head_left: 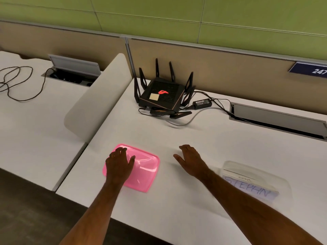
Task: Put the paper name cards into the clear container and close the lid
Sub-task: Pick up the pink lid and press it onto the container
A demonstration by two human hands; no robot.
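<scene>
My left hand (118,164) lay flat on the pink lid (141,169), fingers spread and fairly straight across its left half, palm pressing down on it without curling round any edge. The lid sat on the white desk (194,135), near its front edge. My right hand (190,159) was over the bare desk just to the right of the lid, apart from it, fingers relaxed and open, thumb out to the left, holding nothing; whether it touched the surface I could not tell.

The clear container (254,175) stood to the right of my right forearm, lidless, with the paper name cards (251,189) inside it. The frontmost card showed blue handwritten letters reading "STEPHN"; the writing on another behind it was too blurred to read.

Farther back on the desk sat a black router (161,96) with upright antennas and a glowing red logo, its power adapter (202,103) and cables beside it, leading toward an open cable hatch (276,117).
</scene>
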